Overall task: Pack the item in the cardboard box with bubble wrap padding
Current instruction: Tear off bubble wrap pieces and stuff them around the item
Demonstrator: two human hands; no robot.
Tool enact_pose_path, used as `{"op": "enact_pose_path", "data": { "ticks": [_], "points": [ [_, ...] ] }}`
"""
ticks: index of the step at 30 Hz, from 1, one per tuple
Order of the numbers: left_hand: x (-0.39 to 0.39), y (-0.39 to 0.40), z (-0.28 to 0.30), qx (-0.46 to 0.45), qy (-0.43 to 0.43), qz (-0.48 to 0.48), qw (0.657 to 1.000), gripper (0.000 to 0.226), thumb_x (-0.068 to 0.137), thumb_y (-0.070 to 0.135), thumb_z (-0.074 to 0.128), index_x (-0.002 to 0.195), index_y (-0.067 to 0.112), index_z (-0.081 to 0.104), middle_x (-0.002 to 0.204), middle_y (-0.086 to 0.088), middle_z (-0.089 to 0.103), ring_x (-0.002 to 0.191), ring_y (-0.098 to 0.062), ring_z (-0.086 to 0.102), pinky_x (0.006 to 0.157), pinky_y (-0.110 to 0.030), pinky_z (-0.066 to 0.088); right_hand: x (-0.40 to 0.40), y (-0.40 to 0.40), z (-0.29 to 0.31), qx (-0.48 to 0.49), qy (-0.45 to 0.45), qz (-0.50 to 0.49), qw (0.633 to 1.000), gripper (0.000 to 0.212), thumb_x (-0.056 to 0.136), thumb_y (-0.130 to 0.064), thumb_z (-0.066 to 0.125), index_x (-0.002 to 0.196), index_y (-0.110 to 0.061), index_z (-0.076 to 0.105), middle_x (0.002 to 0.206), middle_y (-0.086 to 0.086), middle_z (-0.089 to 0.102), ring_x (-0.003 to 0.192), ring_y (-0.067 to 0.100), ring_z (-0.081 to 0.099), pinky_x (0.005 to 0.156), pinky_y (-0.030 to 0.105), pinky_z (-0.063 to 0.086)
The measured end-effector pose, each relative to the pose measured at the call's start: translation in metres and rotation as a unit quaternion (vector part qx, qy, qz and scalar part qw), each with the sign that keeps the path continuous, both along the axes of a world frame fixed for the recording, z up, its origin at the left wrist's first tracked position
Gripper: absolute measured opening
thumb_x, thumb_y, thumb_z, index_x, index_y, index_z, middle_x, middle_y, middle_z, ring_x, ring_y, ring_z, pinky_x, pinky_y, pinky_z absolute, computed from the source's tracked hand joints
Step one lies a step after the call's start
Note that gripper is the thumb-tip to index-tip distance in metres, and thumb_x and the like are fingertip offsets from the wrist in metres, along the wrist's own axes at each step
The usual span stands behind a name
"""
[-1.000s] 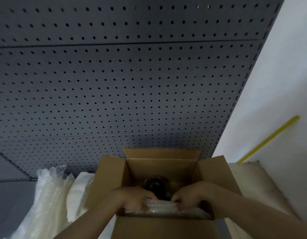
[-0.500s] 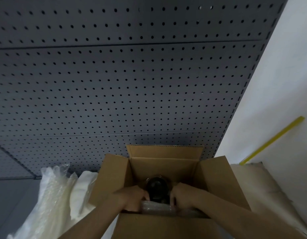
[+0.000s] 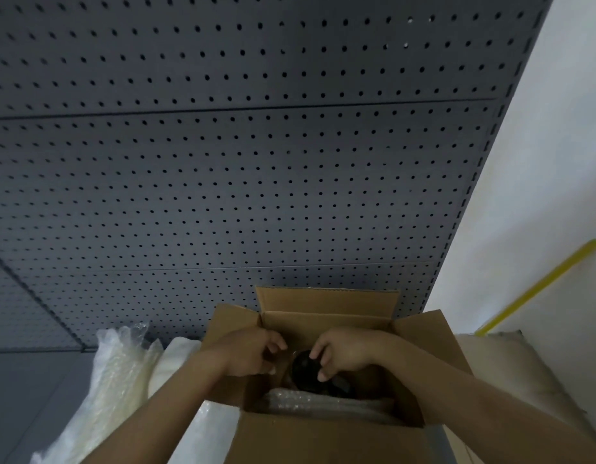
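An open cardboard box [image 3: 326, 440] stands at the bottom centre with its flaps up. Inside it sits a dark round item [image 3: 305, 370], partly hidden by my fingers. A strip of bubble wrap [image 3: 323, 405] lies packed along the box's near inner wall. My left hand [image 3: 246, 354] hovers over the left side of the opening, fingers curled, with nothing seen in it. My right hand [image 3: 345, 354] rests its fingertips on the dark item; a firm grip cannot be told.
A grey pegboard wall [image 3: 239, 162] rises right behind the box. Heaps of bubble wrap [image 3: 112, 383] and white foam sheets [image 3: 176, 363] lie left of the box. A cream cushion-like pile [image 3: 497, 360] lies to the right below a white wall with a yellow strip [image 3: 541, 291].
Both hands let go of the bubble wrap at the near wall and rose to the dark item. The bubble wrap now stays tucked in the box.
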State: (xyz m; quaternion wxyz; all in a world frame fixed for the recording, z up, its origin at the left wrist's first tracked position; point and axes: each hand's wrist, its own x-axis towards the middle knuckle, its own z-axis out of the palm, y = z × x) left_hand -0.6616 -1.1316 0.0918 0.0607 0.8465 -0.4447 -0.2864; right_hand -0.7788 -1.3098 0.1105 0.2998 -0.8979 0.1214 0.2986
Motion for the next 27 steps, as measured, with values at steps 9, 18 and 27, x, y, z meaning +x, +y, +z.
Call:
{"op": "enact_pose_path", "data": {
  "ticks": [9,18,27],
  "points": [
    [0.056,0.099,0.038,-0.069,-0.046,0.06,0.995,0.043,0.089,0.019,0.064,0.129,0.03,0.057,0.125,0.01,0.062,0.112,-0.006,0.058,0.098,-0.021,0.045,0.041,0.07,0.023,-0.093,-0.008,0.035,0.995,0.049,0.087,-0.029,0.066,0.133,-0.022,0.053,0.133,-0.001,0.056,0.119,0.019,0.053,0.101,0.034,0.043],
    [0.126,0.256,0.046,0.014,-0.118,0.045,0.992,0.046,0.089,0.029,0.064,0.133,0.028,0.052,0.129,0.01,0.06,0.113,-0.011,0.058,0.093,-0.028,0.046,0.112,0.195,0.043,-0.175,-0.044,0.036,0.983,0.035,0.091,-0.024,0.059,0.122,-0.008,0.063,0.121,0.01,0.064,0.097,0.019,0.059,0.079,0.03,0.05],
    [0.15,0.329,0.028,0.038,-0.081,0.091,0.992,0.048,0.088,0.031,0.065,0.134,0.03,0.051,0.128,0.007,0.061,0.114,-0.013,0.057,0.096,-0.031,0.048,0.152,0.282,0.034,-0.154,-0.043,0.054,0.986,0.045,0.09,-0.033,0.061,0.127,-0.008,0.058,0.13,0.011,0.059,0.116,0.028,0.058,0.096,0.036,0.047]
  ]
}}
